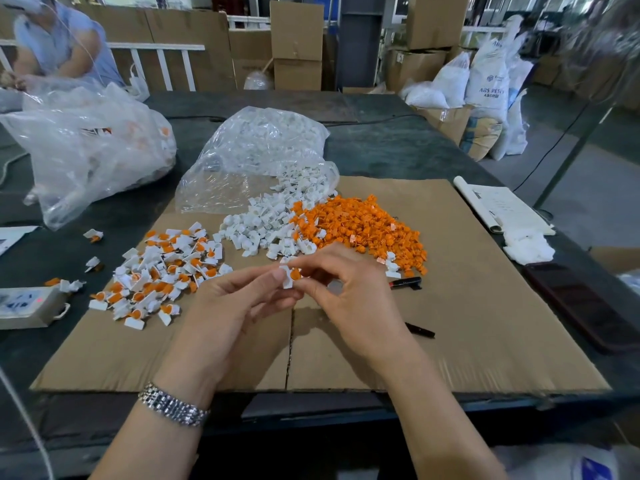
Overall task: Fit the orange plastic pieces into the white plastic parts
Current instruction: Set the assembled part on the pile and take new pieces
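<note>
Mid-assembly on one unit. Left hand (239, 299) pinches a small white plastic part (286, 276) between thumb and fingertips; right hand (349, 299) pinches a small orange plastic piece (295, 274) against it. The two are touching, held just above the flat brown cardboard sheet (485, 323). I can't tell whether the orange piece is fully seated: fingers cover the joint.

Progress, my read from how the piles lie:
- Done: a scattered heap of assembled white-and-orange units (159, 275) on the left of the cardboard, a few strays (92, 234) off its edge on the dark table (381, 150).
- Left: a loose pile of white plastic parts (263, 226) spilling out of a clear plastic bag (256, 157) that looks mostly full, and a dense pile of orange plastic pieces (363, 226) just beside it on the right. The two piles touch where they meet.
- The unfitted stock clearly outweighs the finished heap, so I'd call this early, well under half.

A second, larger clear bag (86, 147) at far left shows orange and white through it; contents too blurred to say whether it holds finished units.

Also on the cardboard: a black marker with a red band (405, 282) just right of the right hand, another dark pen (419, 330) nearer me. A silver metal watch band (173, 407) sits on the left wrist. Another person (59, 46) works at far left.
</note>
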`<state>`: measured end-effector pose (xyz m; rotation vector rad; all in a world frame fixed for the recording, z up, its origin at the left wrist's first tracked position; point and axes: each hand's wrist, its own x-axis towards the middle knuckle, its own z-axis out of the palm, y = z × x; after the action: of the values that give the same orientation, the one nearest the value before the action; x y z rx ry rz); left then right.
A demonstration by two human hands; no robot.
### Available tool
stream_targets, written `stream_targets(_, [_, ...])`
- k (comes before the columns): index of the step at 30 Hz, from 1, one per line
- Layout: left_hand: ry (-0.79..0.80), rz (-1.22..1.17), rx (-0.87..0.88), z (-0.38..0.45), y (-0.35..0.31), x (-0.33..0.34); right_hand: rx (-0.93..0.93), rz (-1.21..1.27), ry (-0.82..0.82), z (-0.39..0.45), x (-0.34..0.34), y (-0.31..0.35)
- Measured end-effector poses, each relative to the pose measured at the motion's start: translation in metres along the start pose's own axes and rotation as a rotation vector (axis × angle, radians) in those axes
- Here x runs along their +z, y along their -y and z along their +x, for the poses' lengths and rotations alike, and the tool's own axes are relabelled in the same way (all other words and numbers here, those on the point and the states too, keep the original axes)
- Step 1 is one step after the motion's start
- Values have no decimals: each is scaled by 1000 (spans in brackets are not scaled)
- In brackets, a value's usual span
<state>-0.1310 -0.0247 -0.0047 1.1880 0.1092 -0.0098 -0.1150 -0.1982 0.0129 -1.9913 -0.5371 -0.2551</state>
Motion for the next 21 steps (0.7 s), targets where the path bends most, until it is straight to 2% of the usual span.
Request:
stream_targets(5, [-59,-8,-37,-1,-1,4,-55,-114,8,0,3,0])
stream_targets(13, [-117,14,-106,1,4,3,-39,-146,56,-5,3,-3])
stream_targets(17, [-121,-12,-140,4,5,0,74,-64,90,-7,-5,-13])
stream_targets(18, [-119,-24,-148,5,4,0,130,-139,105,-6,-11,-19])
stream_targets(21, [-129,-49,-158,5,3,-2,294,-599,248,-3,-36,-40])
